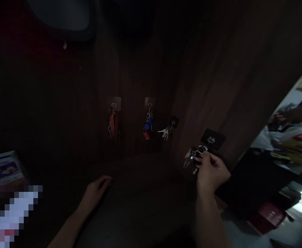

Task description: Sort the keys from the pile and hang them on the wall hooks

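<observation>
My right hand [212, 170] pinches the ring of a bunch of keys [192, 154] just below a wall hook [211, 140] on a dark square pad. Whether the ring still touches that hook, I cannot tell. My left hand [95, 189] is low and left of centre, fingers loosely bent and apart, with nothing visible in it. To the left of the right hand, more keys hang from hooks: a small bunch of silver keys [166, 133], a bunch with blue and red tags [149, 120], and keys with a reddish-brown strap [113, 124].
Dark wood panelling [140, 75] carries the hooks. A dark-framed oval object [63, 15] is at the upper left. At the left edge is a purple and white box [4, 168]. On the right are piled bags [299, 143] and a dark red object [268, 217] below.
</observation>
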Demonstrator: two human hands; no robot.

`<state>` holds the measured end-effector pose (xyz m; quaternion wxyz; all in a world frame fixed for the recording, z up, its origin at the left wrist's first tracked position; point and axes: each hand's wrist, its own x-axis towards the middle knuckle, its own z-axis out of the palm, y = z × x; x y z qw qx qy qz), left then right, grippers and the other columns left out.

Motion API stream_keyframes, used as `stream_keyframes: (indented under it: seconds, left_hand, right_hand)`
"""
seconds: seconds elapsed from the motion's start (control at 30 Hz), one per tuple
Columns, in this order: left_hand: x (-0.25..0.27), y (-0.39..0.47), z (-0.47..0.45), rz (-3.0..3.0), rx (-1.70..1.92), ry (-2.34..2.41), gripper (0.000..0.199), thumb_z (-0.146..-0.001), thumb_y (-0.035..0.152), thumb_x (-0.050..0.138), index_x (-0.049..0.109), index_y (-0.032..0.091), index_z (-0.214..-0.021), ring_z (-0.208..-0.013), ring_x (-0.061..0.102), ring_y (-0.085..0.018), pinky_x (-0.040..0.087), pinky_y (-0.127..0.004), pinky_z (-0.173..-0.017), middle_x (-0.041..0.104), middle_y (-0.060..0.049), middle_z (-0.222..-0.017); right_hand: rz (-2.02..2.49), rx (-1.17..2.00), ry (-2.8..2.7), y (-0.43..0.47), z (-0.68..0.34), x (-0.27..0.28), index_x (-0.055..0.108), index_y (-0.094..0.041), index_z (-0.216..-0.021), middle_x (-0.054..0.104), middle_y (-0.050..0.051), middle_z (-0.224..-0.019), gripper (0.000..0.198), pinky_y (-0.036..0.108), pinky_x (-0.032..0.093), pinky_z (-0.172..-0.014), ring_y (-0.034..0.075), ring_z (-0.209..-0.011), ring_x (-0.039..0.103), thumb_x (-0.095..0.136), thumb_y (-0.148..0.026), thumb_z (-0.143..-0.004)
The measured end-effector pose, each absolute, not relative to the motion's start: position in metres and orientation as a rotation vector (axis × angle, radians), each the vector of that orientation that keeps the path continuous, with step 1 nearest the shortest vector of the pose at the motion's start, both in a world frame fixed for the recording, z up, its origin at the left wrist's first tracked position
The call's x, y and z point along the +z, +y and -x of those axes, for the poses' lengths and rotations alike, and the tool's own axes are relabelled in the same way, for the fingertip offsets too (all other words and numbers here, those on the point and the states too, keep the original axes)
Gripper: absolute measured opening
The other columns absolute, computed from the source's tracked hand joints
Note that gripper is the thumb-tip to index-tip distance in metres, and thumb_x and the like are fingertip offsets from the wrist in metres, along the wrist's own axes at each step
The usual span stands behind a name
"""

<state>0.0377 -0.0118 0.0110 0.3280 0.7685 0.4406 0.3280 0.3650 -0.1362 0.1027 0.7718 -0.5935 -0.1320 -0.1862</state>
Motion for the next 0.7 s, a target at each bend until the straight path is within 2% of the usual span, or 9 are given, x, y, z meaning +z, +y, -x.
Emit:
stream_keyframes:
  seconds: [0.27, 0.53, 0.7]
  left_hand:
    - [0.011, -0.013, -0.038, -1.996, 0.862, 1.136, 0.026, -0.080, 0.042, 0.046, 0.066, 0.026, -0.086, -0.082, 0.067, -0.020, 0.050, -0.027, -0.075, 0.071, 0.002, -0.086]
    - [0.013, -0.013, -0.038, -2.002, 0.836, 1.147, 0.027, -0.079, 0.043, 0.046, 0.066, 0.026, -0.086, -0.084, 0.066, -0.021, 0.049, -0.028, -0.078, 0.071, 0.002, -0.086]
    - [0.012, -0.013, -0.038, -1.999, 0.863, 1.136, 0.026, -0.079, 0.042, 0.046, 0.066, 0.026, -0.086, -0.084, 0.066, -0.020, 0.049, -0.028, -0.078, 0.071, 0.003, -0.087]
  right_hand:
    - [1.368, -0.408, -0.284, -0.133, -0.367, 0.100, 0.062, -0.015, -0.068, 0.061, 0.001, -0.050, 0.024, 0.024, 0.049, -0.041, 0.018, -0.046, 0.063, 0.064, -0.038, -0.069]
    - [1.377, -0.394, -0.307, -0.139, -0.358, 0.092, 0.055, -0.018, -0.066, 0.058, -0.002, -0.048, 0.027, 0.023, 0.047, -0.040, 0.015, -0.039, 0.059, 0.064, -0.043, -0.070]
    - [1.397, -0.374, -0.334, -0.140, -0.353, 0.083, 0.057, -0.017, -0.068, 0.059, -0.002, -0.048, 0.031, 0.023, 0.047, -0.042, 0.015, -0.041, 0.060, 0.066, -0.047, -0.068]
